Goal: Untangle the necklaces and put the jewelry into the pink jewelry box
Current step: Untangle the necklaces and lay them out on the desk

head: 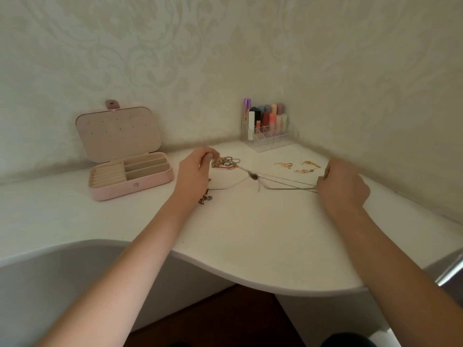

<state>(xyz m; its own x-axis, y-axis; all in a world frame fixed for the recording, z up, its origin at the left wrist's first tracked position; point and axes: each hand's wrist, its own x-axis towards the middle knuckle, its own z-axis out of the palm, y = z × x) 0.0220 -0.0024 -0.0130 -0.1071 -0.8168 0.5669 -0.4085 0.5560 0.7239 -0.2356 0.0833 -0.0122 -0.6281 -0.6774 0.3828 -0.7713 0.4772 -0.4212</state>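
Tangled thin necklaces (265, 180) stretch across the white desk between my two hands, with a knot and a small bead near the middle. My left hand (194, 171) pinches their left end beside a heap of rings and a red-cord bracelet (226, 162). My right hand (342, 182) is closed on the right ends of the chains. Below my left hand lies a dark chain piece (205, 197). The pink jewelry box (130, 176) stands open at the left, its compartments empty.
Gold earrings (298, 166) lie on the desk between the necklaces and the corner. A clear organizer with lipsticks (269, 126) stands in the back corner. The curved front edge of the desk (225, 271) runs below my forearms.
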